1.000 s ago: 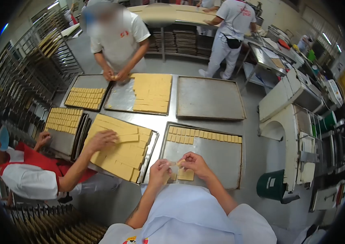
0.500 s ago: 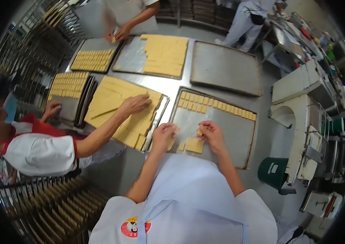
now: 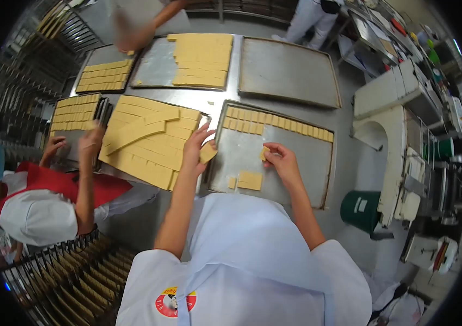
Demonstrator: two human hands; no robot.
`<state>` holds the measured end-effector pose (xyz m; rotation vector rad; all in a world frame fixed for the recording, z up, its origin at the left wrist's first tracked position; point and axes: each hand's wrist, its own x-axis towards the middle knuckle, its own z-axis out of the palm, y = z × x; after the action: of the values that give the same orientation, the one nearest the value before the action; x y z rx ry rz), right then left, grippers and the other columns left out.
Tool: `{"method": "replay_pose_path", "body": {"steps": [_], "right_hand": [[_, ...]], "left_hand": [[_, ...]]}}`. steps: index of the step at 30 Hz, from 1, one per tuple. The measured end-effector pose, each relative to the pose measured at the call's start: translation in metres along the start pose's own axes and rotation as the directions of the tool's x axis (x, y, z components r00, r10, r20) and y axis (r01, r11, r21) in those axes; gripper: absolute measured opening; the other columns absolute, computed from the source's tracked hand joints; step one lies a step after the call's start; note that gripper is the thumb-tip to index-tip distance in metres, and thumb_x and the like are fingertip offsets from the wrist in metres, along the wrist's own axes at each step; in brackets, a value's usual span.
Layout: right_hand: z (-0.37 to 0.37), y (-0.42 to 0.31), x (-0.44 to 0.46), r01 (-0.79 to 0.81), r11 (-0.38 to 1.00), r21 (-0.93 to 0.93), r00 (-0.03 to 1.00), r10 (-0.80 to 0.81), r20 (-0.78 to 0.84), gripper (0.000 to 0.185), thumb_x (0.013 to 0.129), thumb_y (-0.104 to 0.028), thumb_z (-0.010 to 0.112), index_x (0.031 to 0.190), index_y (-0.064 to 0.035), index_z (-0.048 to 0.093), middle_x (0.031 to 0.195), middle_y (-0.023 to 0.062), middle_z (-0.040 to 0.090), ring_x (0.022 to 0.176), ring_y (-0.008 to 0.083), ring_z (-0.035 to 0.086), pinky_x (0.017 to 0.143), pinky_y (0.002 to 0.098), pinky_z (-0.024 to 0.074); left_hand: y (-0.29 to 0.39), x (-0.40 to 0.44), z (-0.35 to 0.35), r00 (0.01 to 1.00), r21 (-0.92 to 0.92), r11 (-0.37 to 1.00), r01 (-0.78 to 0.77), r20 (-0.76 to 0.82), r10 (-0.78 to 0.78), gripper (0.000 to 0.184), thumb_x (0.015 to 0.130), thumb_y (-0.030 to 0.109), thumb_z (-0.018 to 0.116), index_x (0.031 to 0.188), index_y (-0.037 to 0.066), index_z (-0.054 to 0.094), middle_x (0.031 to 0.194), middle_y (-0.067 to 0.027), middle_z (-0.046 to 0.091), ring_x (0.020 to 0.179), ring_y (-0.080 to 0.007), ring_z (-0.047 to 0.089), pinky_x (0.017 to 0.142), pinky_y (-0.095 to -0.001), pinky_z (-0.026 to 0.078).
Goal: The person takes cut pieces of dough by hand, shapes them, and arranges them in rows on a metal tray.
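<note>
My left hand [image 3: 194,151] is at the left rim of the near baking tray [image 3: 301,163], beside the neighbouring dough sheet. A flat piece of yellow dough [image 3: 207,152] sits in it on the thumb side, fingers partly stretched. Over the middle of the tray, my right hand [image 3: 282,161] pinches a small dough piece [image 3: 264,154] between thumb and fingertips. Rows of small dough strips [image 3: 290,127] line the tray's far side. Toward me on the tray lie a larger dough block [image 3: 250,180] and a small dough piece [image 3: 232,182].
A cut dough sheet [image 3: 149,122] with loose strips on top lies to the left. Behind are a half-covered dough tray [image 3: 203,60] and a bare tray [image 3: 288,70]. Co-workers' hands [image 3: 90,142] work at the left and far side. A green bucket [image 3: 360,212] stands right.
My left hand has moved up and left to the tray's edge with a dough piece. The left co-worker's hand has withdrawn from the dough sheet, where strips now lie on top.
</note>
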<state>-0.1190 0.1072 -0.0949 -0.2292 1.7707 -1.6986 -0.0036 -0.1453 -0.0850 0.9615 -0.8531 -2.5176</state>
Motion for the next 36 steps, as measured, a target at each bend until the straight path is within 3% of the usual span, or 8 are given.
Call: {"method": "replay_pose_path", "body": {"steps": [3,6,9,11,13,19,25,36], "right_hand": [[-0.026,0.017,0.021,0.077,0.951,-0.298,0.988,-0.112,-0.104,0.025,0.09,-0.012,0.07,0.112,-0.0007,0.069,0.091,0.0067,0.071,0.082,0.0143,0.067,0.072,0.0268,0.054],[-0.027,0.016,0.043,0.13,0.838,-0.531,0.951,-0.257,-0.172,0.026,0.086,-0.015,0.073,0.108,-0.0015,0.071,0.091,0.0092,0.072,0.08,0.0176,0.068,0.072,0.0304,0.0534],[-0.025,0.022,0.072,0.133,0.789,-0.6,0.947,-0.279,-0.158,0.025,0.083,-0.015,0.074,0.105,-0.0027,0.071,0.092,0.011,0.072,0.08,0.0207,0.068,0.074,0.0331,0.0533],[-0.02,0.026,0.087,0.146,0.741,-0.655,0.942,-0.307,-0.137,0.023,0.083,-0.013,0.075,0.104,-0.0042,0.071,0.089,0.0093,0.071,0.08,0.0177,0.067,0.074,0.0314,0.0527],[-0.017,0.029,0.093,0.187,0.679,-0.71,0.917,-0.379,-0.122,0.021,0.084,-0.014,0.072,0.102,-0.004,0.071,0.093,0.012,0.071,0.084,0.0265,0.067,0.079,0.0372,0.0521],[-0.014,0.018,0.084,0.198,0.56,-0.805,0.897,-0.434,-0.082,0.025,0.084,-0.018,0.072,0.106,-0.0056,0.072,0.099,0.0126,0.069,0.093,0.0304,0.065,0.087,0.0416,0.0482],[-0.018,0.031,0.086,0.238,0.418,-0.877,0.876,-0.482,0.008,0.03,0.082,-0.02,0.075,0.109,-0.0077,0.073,0.099,0.0096,0.068,0.098,0.0302,0.063,0.089,0.0414,0.0463],[-0.013,0.022,0.086,0.182,0.368,-0.912,0.906,-0.423,0.01,0.03,0.083,-0.019,0.075,0.111,-0.0074,0.074,0.102,0.0114,0.069,0.102,0.0301,0.062,0.092,0.0418,0.0444]], "left_hand": [[-0.033,-0.02,-0.035,0.953,-0.423,0.854,0.302,0.11,-0.282,0.029,0.097,0.009,0.055,0.122,-0.005,0.055,0.096,-0.0136,0.064,0.087,-0.021,0.064,0.086,-0.0389,0.056],[-0.048,-0.058,-0.046,0.863,-0.554,0.68,0.48,0.158,-0.48,0.02,0.095,0.007,0.055,0.112,-0.003,0.055,0.101,-0.0159,0.062,0.094,-0.0258,0.064,0.111,-0.0516,0.044],[-0.063,-0.075,-0.053,0.841,-0.498,0.688,0.528,0.192,-0.507,0.028,0.093,0.005,0.055,0.119,-0.005,0.052,0.116,-0.0196,0.06,0.107,-0.0294,0.062,0.113,-0.0486,0.044],[-0.062,-0.081,-0.049,0.849,-0.505,0.7,0.505,0.146,-0.507,0.033,0.092,0.003,0.054,0.122,-0.007,0.049,0.121,-0.0211,0.058,0.113,-0.0317,0.061,0.112,-0.047,0.046],[-0.054,-0.084,-0.037,0.86,-0.49,0.725,0.484,0.114,-0.497,0.035,0.092,0.001,0.051,0.124,-0.01,0.049,0.118,-0.0226,0.059,0.115,-0.0346,0.061,0.105,-0.0401,0.054],[-0.056,-0.072,-0.066,0.834,-0.447,0.704,0.551,0.26,-0.488,0.029,0.095,0.011,0.052,0.119,-0.004,0.057,0.109,-0.0177,0.065,0.097,-0.0284,0.069,0.081,-0.0307,0.064],[-0.052,-0.072,-0.066,0.86,-0.281,0.817,0.503,0.251,-0.444,0.028,0.098,0.018,0.049,0.118,0.001,0.06,0.102,-0.0116,0.067,0.067,-0.0174,0.059,0.048,-0.0244,0.047],[-0.047,-0.078,-0.049,0.929,-0.204,0.908,0.367,0.135,-0.345,0.039,0.098,0.011,0.053,0.135,0.001,0.05,0.109,-0.015,0.061,0.078,-0.0199,0.059,0.072,-0.0301,0.054]]}}
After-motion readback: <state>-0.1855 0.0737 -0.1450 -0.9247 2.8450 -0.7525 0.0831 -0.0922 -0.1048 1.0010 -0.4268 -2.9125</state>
